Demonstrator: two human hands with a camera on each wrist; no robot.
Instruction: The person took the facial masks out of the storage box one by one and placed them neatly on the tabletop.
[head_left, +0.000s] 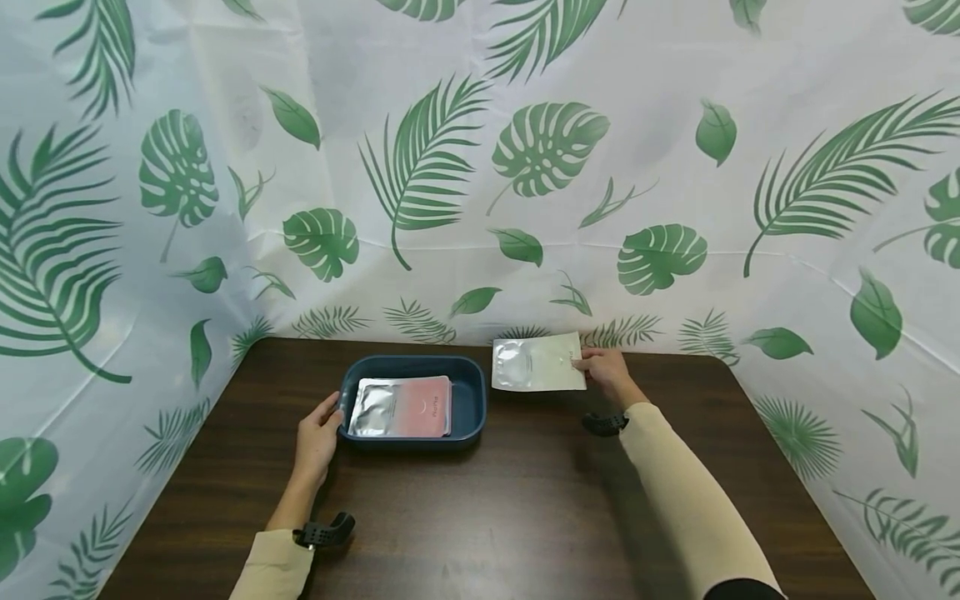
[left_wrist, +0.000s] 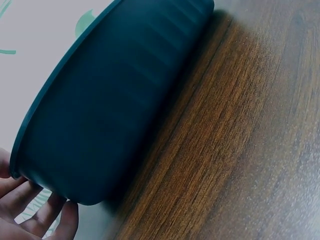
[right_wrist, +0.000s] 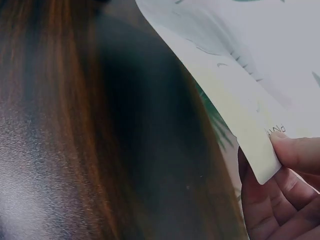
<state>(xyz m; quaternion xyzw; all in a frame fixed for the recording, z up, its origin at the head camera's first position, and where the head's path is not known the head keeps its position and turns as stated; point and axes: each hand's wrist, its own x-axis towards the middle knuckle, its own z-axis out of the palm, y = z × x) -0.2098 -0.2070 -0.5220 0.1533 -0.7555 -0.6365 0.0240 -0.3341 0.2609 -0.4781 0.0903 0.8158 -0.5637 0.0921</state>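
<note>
My left hand (head_left: 317, 440) grips the left end of a dark blue plastic tub (head_left: 469, 398). In the left wrist view the thumb is at the rim and the fingers lie against the outer wall of the tub (left_wrist: 100, 115). Inside the tub lie pink and silver face mask packets (head_left: 422, 408), one on top of another. To the right of the tub, my right hand (head_left: 609, 372) pinches the right edge of a pale yellow-green and silver face mask packet (head_left: 538, 364). The right wrist view shows the thumb on the face of this packet (right_wrist: 240, 107), fingers behind.
The tub stands on a dark brown wooden table (head_left: 465, 517), toward its far edge. Behind and beside the table hangs a white sheet (head_left: 450, 50) printed with green leaves. A black strap device (head_left: 326, 532) is on the left wrist, another (head_left: 602, 425) on the right.
</note>
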